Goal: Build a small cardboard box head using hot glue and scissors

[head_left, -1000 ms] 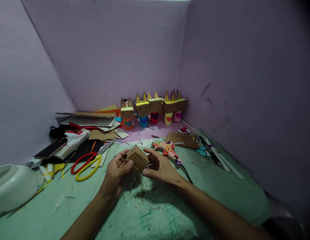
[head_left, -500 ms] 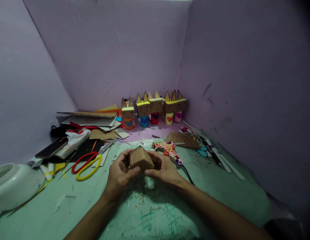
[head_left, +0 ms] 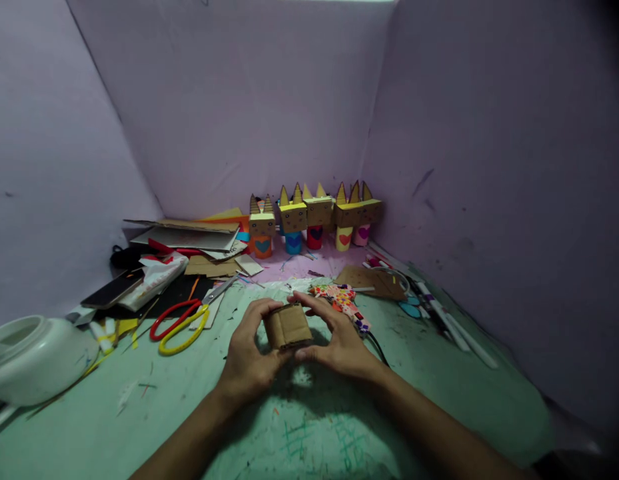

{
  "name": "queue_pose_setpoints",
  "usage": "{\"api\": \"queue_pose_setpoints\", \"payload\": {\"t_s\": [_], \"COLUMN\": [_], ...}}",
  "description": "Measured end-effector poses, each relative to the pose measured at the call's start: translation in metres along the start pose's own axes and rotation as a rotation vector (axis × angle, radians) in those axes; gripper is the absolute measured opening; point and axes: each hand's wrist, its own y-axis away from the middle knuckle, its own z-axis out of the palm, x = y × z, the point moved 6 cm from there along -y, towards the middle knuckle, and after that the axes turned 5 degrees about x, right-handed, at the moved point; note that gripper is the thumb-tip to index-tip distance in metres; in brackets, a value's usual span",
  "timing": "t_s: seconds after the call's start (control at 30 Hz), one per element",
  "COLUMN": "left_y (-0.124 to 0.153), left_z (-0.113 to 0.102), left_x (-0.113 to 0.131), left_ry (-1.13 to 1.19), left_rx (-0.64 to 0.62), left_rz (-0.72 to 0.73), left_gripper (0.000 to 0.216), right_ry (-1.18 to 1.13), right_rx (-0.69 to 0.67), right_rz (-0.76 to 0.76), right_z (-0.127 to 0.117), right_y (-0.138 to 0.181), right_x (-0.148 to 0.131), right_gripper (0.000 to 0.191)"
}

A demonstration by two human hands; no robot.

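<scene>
Both hands grasp the small cardboard box just above the green worktop, the left hand pinching its left edge and the right hand curled over its right edge and top. Compared with 0.5 s ago, when the box showed a ridge like a roof, it is now turned so 1 flat brown face looks up at the camera, and the fingers sit closer around it. The red and yellow scissors, the patterned glue gun and the row of cardboard figures lie as before.
</scene>
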Motion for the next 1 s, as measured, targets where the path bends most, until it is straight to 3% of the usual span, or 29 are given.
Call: {"api": "queue_pose_setpoints", "payload": {"t_s": [0.13,0.27,0.37,0.43,0.5,0.63,0.8,1.0], "left_y": [0.001,0.002,-0.001,-0.002,-0.002,-0.002,0.003,0.011], "left_z": [0.001,0.001,-0.010,-0.017,-0.018,-0.007,0.010,0.020], "left_x": [-0.002,-0.012,-0.020,-0.027,-0.030,-0.023,-0.017,-0.020], "left_ry": [-0.019,0.162,0.368,0.401,0.388,0.412,0.397,0.344], "left_rx": [-0.067,-0.141,0.030,0.192,0.248,0.109,-0.097,-0.272], "left_rz": [-0.017,-0.118,-0.202,-0.312,-0.397,-0.429,-0.481,-0.513], "left_gripper": [0.047,0.072,0.061,0.042,0.029,0.032,0.057,0.043], "right_ry": [0.013,-0.316,-0.648,-0.780,-0.861,-0.913,-0.723,-0.582], "right_rx": [0.035,0.087,0.175,0.217,0.250,0.285,0.210,0.108], "right_rz": [0.037,0.309,0.504,0.611,0.696,0.770,0.677,0.577], "right_z": [0.000,0.000,-0.001,-0.002,-0.002,0.001,0.006,0.007], "right_y": [-0.001,-0.001,-0.001,-0.001,0.000,0.003,0.003,0.005], "right_x": [0.006,0.023,0.029,0.031,0.032,0.034,0.034,0.036], "right_gripper": [0.068,0.056,0.049,0.042,0.034,0.031,0.041,0.041]}}
